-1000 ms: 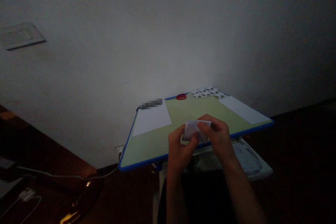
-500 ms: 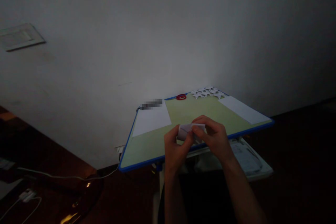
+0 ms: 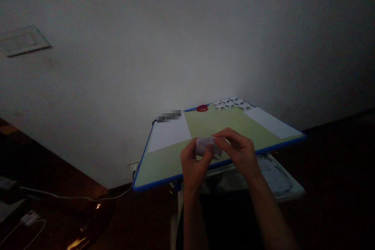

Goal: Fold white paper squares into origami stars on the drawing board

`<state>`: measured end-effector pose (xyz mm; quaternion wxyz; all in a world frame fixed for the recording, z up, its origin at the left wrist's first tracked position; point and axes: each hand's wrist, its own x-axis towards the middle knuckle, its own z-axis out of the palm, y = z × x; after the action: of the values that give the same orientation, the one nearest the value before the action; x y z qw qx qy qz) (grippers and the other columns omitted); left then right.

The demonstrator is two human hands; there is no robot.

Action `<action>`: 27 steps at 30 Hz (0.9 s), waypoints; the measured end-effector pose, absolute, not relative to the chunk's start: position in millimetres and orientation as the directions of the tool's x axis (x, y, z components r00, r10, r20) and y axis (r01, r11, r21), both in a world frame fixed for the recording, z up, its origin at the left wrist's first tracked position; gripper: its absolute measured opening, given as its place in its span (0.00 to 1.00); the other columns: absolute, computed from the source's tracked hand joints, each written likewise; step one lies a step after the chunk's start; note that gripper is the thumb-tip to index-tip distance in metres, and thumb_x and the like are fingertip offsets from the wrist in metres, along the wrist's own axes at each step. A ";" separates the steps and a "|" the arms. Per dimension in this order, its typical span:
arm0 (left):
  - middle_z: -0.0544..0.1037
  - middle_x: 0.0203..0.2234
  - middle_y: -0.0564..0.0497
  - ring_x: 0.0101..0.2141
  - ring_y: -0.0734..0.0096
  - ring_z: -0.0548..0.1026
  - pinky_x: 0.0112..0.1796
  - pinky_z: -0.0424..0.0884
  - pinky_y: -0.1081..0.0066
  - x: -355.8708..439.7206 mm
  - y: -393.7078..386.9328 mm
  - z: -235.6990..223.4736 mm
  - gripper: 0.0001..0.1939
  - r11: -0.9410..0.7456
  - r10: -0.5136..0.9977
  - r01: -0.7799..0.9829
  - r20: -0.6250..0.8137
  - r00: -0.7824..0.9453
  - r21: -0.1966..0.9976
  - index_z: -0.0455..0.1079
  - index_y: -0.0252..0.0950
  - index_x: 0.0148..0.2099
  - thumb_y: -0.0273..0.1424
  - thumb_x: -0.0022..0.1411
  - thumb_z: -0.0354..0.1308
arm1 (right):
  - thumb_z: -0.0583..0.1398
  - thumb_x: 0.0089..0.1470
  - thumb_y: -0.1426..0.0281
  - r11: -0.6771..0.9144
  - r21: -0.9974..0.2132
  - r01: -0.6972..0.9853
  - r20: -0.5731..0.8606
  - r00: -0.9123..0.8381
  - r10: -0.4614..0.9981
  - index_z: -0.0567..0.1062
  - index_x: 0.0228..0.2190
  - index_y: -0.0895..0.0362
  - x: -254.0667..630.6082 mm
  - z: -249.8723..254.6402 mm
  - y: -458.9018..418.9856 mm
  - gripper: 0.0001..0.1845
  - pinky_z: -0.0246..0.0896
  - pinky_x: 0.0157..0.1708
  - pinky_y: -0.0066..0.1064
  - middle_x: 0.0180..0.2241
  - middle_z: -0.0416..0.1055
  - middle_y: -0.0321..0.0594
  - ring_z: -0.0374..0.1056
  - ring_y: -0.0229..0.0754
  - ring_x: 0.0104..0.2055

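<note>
A small folded piece of white paper is pinched between both of my hands above the near edge of a green desk with a blue rim. My left hand grips its lower left part with thumb and fingers closed. My right hand closes over its right side from above. A pile of several folded white paper shapes lies at the desk's far edge, with a red scissors handle beside it.
A white sheet lies on the desk's left part and another white sheet on its right. A white wall stands behind the desk. Cables and a charger lie on the dark floor at lower left. A shelf with a bag sits under the desk.
Both hands have shifted a little to the left with the folded paper, and the paper now looks flatter and more tucked between the fingers.
</note>
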<state>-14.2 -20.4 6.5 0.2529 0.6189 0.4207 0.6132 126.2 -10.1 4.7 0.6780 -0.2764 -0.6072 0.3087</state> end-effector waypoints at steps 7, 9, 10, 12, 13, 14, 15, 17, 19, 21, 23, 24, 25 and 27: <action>0.75 0.23 0.54 0.25 0.74 0.70 0.28 0.64 0.76 -15.1 -21.9 8.8 0.08 -0.523 0.832 0.191 0.546 -0.095 0.831 0.76 0.35 0.31 0.34 0.60 0.64 | 0.66 0.58 0.70 0.717 -0.695 -0.049 0.718 0.001 0.696 0.82 0.36 0.51 131.4 2.7 -5.9 0.03 0.64 0.37 0.34 0.33 0.75 0.37 0.71 0.42 0.37; 0.76 0.23 0.53 0.25 0.73 0.71 0.28 0.64 0.76 -15.8 -21.7 10.4 0.08 -0.526 0.830 0.195 0.550 -0.093 0.828 0.77 0.35 0.32 0.34 0.60 0.64 | 0.66 0.58 0.70 0.724 -0.689 -0.034 0.725 -0.017 0.688 0.83 0.37 0.50 132.5 3.8 -6.7 0.05 0.65 0.37 0.34 0.33 0.75 0.37 0.71 0.42 0.37; 0.76 0.24 0.53 0.26 0.73 0.71 0.28 0.65 0.76 -16.3 -21.3 10.9 0.08 -0.526 0.831 0.197 0.550 -0.088 0.827 0.77 0.35 0.32 0.34 0.60 0.64 | 0.66 0.58 0.71 0.727 -0.686 -0.027 0.728 -0.020 0.685 0.83 0.38 0.49 133.0 4.5 -7.1 0.06 0.65 0.37 0.34 0.34 0.76 0.37 0.71 0.41 0.37; 0.77 0.25 0.52 0.26 0.73 0.71 0.29 0.65 0.76 -17.2 -20.4 11.1 0.08 -0.528 0.832 0.197 0.550 -0.076 0.826 0.78 0.35 0.33 0.35 0.60 0.64 | 0.66 0.58 0.71 0.728 -0.685 -0.011 0.729 -0.020 0.685 0.84 0.38 0.49 133.7 6.1 -7.9 0.07 0.65 0.37 0.34 0.34 0.76 0.37 0.72 0.41 0.37; 0.77 0.25 0.52 0.26 0.73 0.71 0.29 0.65 0.75 -17.6 -20.0 11.0 0.08 -0.530 0.831 0.197 0.552 -0.072 0.825 0.78 0.35 0.33 0.35 0.60 0.64 | 0.66 0.58 0.71 0.729 -0.685 -0.005 0.729 -0.023 0.684 0.84 0.38 0.49 134.0 6.7 -8.2 0.07 0.65 0.37 0.33 0.34 0.75 0.37 0.72 0.41 0.37; 0.77 0.25 0.52 0.27 0.73 0.72 0.29 0.66 0.75 -18.0 -19.7 10.7 0.09 -0.534 0.829 0.198 0.555 -0.070 0.822 0.78 0.35 0.34 0.35 0.61 0.64 | 0.66 0.58 0.71 0.729 -0.685 -0.001 0.729 -0.025 0.684 0.84 0.38 0.49 134.2 7.2 -8.3 0.07 0.65 0.36 0.33 0.34 0.75 0.37 0.72 0.41 0.37; 0.77 0.25 0.52 0.27 0.73 0.72 0.29 0.66 0.75 -18.2 -19.5 10.5 0.09 -0.538 0.826 0.201 0.560 -0.072 0.819 0.78 0.35 0.34 0.35 0.61 0.64 | 0.66 0.58 0.71 0.728 -0.685 0.002 0.728 -0.027 0.685 0.84 0.38 0.49 134.3 7.4 -8.3 0.07 0.66 0.36 0.33 0.34 0.75 0.37 0.72 0.41 0.36; 0.77 0.25 0.53 0.27 0.73 0.71 0.29 0.66 0.75 -18.7 -19.6 10.3 0.09 -0.546 0.818 0.205 0.570 -0.081 0.812 0.78 0.35 0.33 0.36 0.61 0.64 | 0.67 0.58 0.71 0.728 -0.686 0.005 0.727 -0.033 0.686 0.84 0.39 0.48 134.4 7.2 -8.2 0.08 0.66 0.36 0.33 0.33 0.75 0.37 0.72 0.40 0.36; 0.77 0.25 0.53 0.26 0.73 0.71 0.29 0.66 0.75 -19.0 -20.2 10.8 0.09 -0.550 0.814 0.205 0.574 -0.086 0.810 0.78 0.35 0.33 0.36 0.61 0.64 | 0.67 0.58 0.71 0.731 -0.682 0.008 0.730 -0.044 0.682 0.85 0.39 0.48 134.6 6.7 -8.0 0.08 0.66 0.35 0.33 0.33 0.75 0.36 0.71 0.40 0.36; 0.78 0.25 0.53 0.27 0.73 0.72 0.30 0.66 0.75 -19.5 -20.8 11.7 0.09 -0.551 0.814 0.201 0.575 -0.084 0.810 0.78 0.36 0.33 0.36 0.61 0.64 | 0.66 0.58 0.71 0.737 -0.676 0.017 0.735 -0.055 0.676 0.85 0.39 0.48 134.9 6.2 -8.0 0.08 0.65 0.35 0.32 0.33 0.75 0.36 0.71 0.39 0.36; 0.78 0.25 0.53 0.27 0.72 0.73 0.30 0.66 0.75 -19.9 -21.1 12.5 0.08 -0.549 0.816 0.203 0.572 -0.079 0.811 0.78 0.36 0.33 0.35 0.61 0.64 | 0.67 0.58 0.72 0.742 -0.670 0.024 0.740 -0.058 0.670 0.85 0.38 0.48 135.0 6.2 -8.3 0.08 0.65 0.35 0.32 0.33 0.75 0.36 0.71 0.39 0.35; 0.78 0.25 0.53 0.27 0.72 0.73 0.30 0.66 0.75 -20.0 -21.0 12.7 0.08 -0.546 0.819 0.204 0.570 -0.075 0.812 0.78 0.36 0.33 0.35 0.61 0.64 | 0.67 0.58 0.72 0.743 -0.669 0.029 0.741 -0.055 0.670 0.85 0.38 0.48 134.9 6.4 -8.5 0.08 0.65 0.35 0.32 0.33 0.75 0.36 0.71 0.39 0.35; 0.78 0.25 0.52 0.27 0.72 0.73 0.30 0.67 0.75 -20.0 -20.8 12.8 0.08 -0.542 0.822 0.205 0.565 -0.071 0.815 0.78 0.36 0.33 0.35 0.61 0.64 | 0.67 0.58 0.72 0.743 -0.669 0.033 0.741 -0.048 0.669 0.84 0.38 0.48 134.7 6.7 -8.6 0.07 0.65 0.35 0.32 0.32 0.74 0.35 0.71 0.39 0.35; 0.78 0.25 0.52 0.27 0.72 0.72 0.29 0.66 0.75 -19.6 -20.3 12.8 0.08 -0.529 0.833 0.205 0.550 -0.060 0.824 0.78 0.35 0.34 0.35 0.61 0.63 | 0.66 0.58 0.71 0.741 -0.670 0.041 0.741 -0.025 0.671 0.84 0.37 0.49 134.0 7.4 -8.9 0.06 0.65 0.35 0.32 0.32 0.74 0.36 0.71 0.39 0.35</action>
<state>-19.6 -20.3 12.8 0.2609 0.6340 0.4094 0.6020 134.0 -8.9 7.4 0.6463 -0.2645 -0.6729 0.2440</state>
